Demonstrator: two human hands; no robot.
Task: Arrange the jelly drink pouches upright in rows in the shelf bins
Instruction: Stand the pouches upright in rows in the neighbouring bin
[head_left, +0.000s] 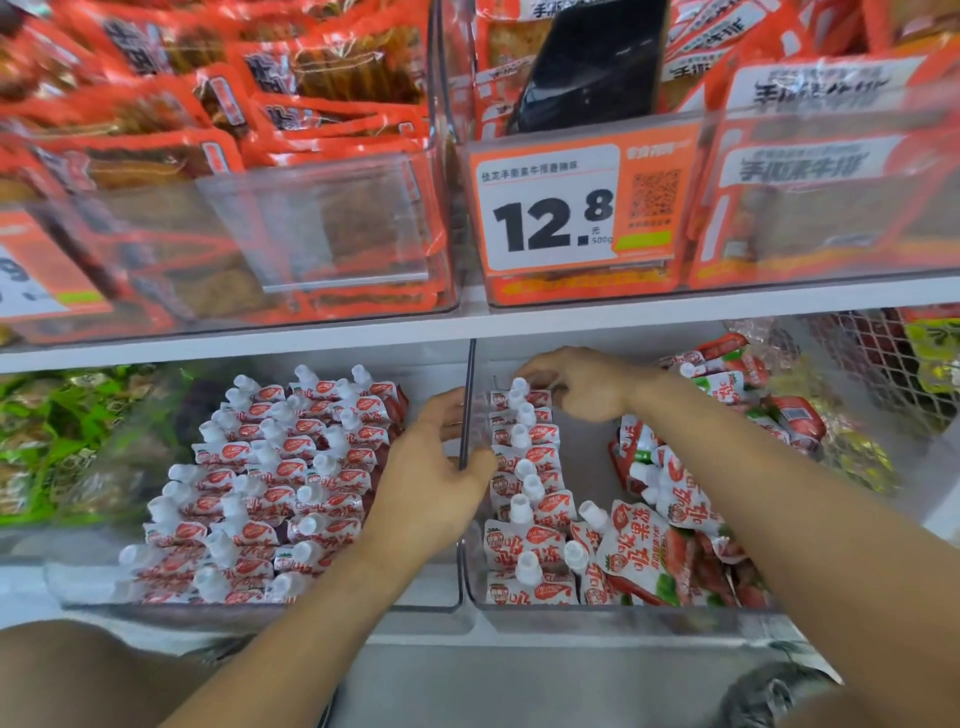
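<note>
reaching two hands into two bins.

Left hand and right hand: both bare, without gloves, rings or watch. Behind the fingers, wrists and forearms are uncovered, with no sleeve edge visible. Fingernails short. Farther back, toward the frame's lower edge, bare limbs show.

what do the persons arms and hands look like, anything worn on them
Both forearms are bare right up to the frame edge: no sleeves, gloves, watch or bands in view. The left hand and right hand show no rings that I can make out, though the fingers are slightly blurred.
</note>
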